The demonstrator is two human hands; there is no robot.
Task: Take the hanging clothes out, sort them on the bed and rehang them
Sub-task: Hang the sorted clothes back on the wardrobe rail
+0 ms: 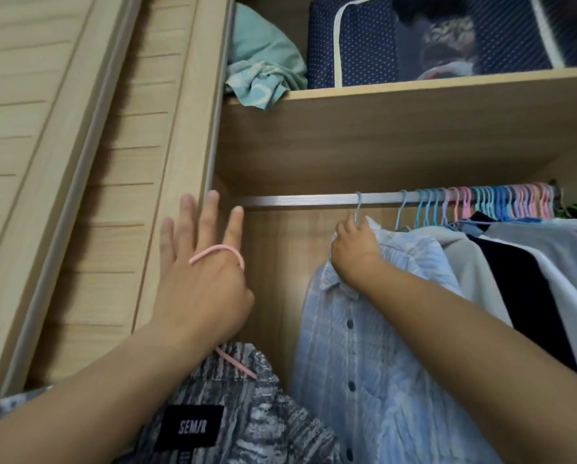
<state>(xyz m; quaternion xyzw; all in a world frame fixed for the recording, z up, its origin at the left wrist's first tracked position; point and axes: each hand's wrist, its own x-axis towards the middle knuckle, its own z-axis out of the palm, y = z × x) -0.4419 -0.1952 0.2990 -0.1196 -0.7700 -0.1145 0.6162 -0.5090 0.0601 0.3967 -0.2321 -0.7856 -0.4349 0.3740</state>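
Head view: a pale blue striped shirt (374,346), hanging lengthwise below the right hand (355,254), is gripped at its hanger neck; the pink hanger (213,252) is looped over the spread-fingered left hand (197,276), with the grey shirt (247,413) cut off below.

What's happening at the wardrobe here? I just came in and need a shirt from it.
A person is working at the rail. The right hand grips the hanger of a light blue shirt whose hook is on the rail. The left hand, fingers spread, carries a pink hanger bearing a grey patterned shirt.
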